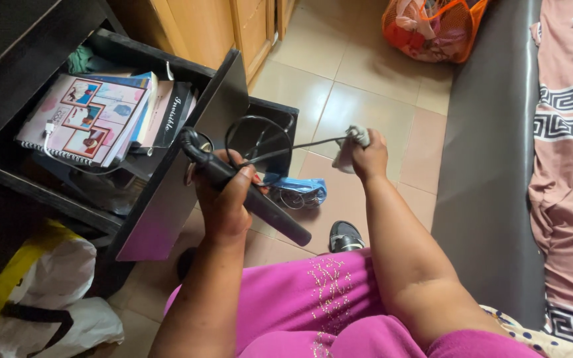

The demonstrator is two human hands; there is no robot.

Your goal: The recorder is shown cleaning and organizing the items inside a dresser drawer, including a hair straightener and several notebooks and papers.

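You hold a matt black plastic wand (253, 199) with a smooth rubbery cord (300, 144) and a soft grey cloth (349, 149). The drawer (217, 99) looks like dark satin laminate, the floor tiles (353, 99) glossy ceramic, your skirt (313, 305) sequinned fabric.

Showing: two hands, left hand (223, 199) and right hand (368, 156); one black styling wand (260, 202); one cord (280, 149); one open drawer (187, 179); one orange mesh bag (432, 26).
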